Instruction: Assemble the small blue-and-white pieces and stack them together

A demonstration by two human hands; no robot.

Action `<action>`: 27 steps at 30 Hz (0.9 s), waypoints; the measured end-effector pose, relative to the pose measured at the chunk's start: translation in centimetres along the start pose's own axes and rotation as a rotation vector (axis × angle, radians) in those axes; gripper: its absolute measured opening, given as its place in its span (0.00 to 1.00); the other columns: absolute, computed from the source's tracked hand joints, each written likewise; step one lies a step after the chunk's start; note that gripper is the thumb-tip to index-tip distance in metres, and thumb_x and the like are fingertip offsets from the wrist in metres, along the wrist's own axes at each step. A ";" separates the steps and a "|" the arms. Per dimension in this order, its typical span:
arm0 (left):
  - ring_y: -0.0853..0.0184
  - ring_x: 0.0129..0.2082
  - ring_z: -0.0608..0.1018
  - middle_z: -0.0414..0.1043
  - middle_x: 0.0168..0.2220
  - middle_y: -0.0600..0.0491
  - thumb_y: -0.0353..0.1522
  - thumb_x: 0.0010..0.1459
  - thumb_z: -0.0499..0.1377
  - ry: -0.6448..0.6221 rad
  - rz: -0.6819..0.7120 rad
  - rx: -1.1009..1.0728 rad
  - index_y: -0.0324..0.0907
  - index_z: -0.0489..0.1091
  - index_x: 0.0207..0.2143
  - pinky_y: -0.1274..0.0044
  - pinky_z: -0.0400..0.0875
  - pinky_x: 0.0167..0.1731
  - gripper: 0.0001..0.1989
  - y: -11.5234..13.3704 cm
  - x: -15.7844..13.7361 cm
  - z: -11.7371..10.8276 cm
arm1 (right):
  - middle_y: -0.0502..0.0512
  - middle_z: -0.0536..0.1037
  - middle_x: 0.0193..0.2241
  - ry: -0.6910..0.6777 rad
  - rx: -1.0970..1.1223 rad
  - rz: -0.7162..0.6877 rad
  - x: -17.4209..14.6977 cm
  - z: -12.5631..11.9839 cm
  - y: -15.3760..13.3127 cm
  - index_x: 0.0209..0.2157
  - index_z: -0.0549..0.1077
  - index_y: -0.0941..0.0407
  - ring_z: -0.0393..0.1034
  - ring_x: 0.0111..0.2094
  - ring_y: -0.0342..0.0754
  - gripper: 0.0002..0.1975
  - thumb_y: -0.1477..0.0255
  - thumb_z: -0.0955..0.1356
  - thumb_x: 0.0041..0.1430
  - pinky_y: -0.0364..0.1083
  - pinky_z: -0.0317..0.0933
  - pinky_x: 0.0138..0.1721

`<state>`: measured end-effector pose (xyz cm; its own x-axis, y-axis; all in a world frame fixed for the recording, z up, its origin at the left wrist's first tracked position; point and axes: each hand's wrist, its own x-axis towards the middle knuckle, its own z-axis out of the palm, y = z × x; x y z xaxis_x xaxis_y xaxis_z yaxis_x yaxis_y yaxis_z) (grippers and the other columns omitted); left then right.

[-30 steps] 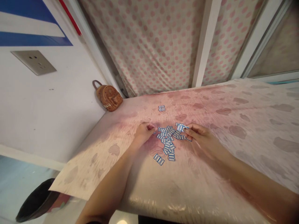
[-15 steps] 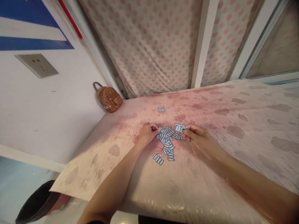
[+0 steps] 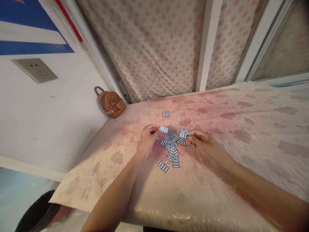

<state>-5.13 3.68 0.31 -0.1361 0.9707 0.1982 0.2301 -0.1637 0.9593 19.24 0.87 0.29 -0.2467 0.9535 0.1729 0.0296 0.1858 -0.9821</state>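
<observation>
Between my hands lies a loose pile of small white-and-blue label strips (image 3: 172,146), overlapping at many angles. My left hand (image 3: 149,137) pinches one label strip (image 3: 164,129) by its left end, raised just above the pile's far left side. Another strip (image 3: 157,138) shows partly beneath that hand. On the right, my right hand (image 3: 199,138) grips a label strip (image 3: 184,134) between thumb and fingers; more strips lie behind and below it. One separate strip (image 3: 163,166) rests at the near left of the pile. Farther back sits a small neat group of strips (image 3: 165,113).
A patterned plastic-covered table (image 3: 217,193) spreads under everything. At its back left corner, a small brown studded backpack (image 3: 112,103) leans against the wall. A dotted curtain (image 3: 154,48) hangs behind the table. Below the left edge stands a dark bin (image 3: 36,211).
My left hand has lifted a label strip off the pile and moved slightly up and left. My right hand stays nearly in place with its strip. The view has shifted slightly.
</observation>
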 end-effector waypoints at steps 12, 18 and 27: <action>0.66 0.31 0.82 0.79 0.31 0.50 0.34 0.52 0.66 -0.194 -0.168 -0.256 0.38 0.75 0.32 0.77 0.73 0.32 0.08 2.2 -4.4 4.4 | 0.50 0.71 0.24 0.031 -0.126 -0.024 -0.9 0.9 0.1 0.27 0.71 0.54 0.62 0.25 0.44 0.13 0.63 0.66 0.63 0.45 0.53 0.27; 0.63 0.33 0.83 0.81 0.33 0.48 0.36 0.53 0.66 -0.214 -0.157 -0.251 0.38 0.77 0.33 0.76 0.75 0.33 0.09 2.4 -4.6 4.5 | 0.48 0.70 0.23 0.046 -0.130 0.013 -1.2 0.6 0.1 0.27 0.70 0.55 0.61 0.23 0.43 0.13 0.63 0.66 0.63 0.44 0.51 0.26; 0.62 0.36 0.84 0.82 0.37 0.48 0.33 0.58 0.62 -0.260 -0.033 -0.127 0.40 0.79 0.38 0.74 0.76 0.37 0.08 2.3 -4.7 4.3 | 0.49 0.71 0.23 0.031 -0.205 -0.027 -1.0 0.6 0.1 0.27 0.70 0.55 0.64 0.25 0.45 0.13 0.63 0.65 0.63 0.44 0.53 0.28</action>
<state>0.21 -0.53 0.69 0.1143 0.9857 0.1239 0.1053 -0.1360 0.9851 18.93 -0.24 -0.01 -0.2198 0.9539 0.2042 0.2208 0.2525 -0.9421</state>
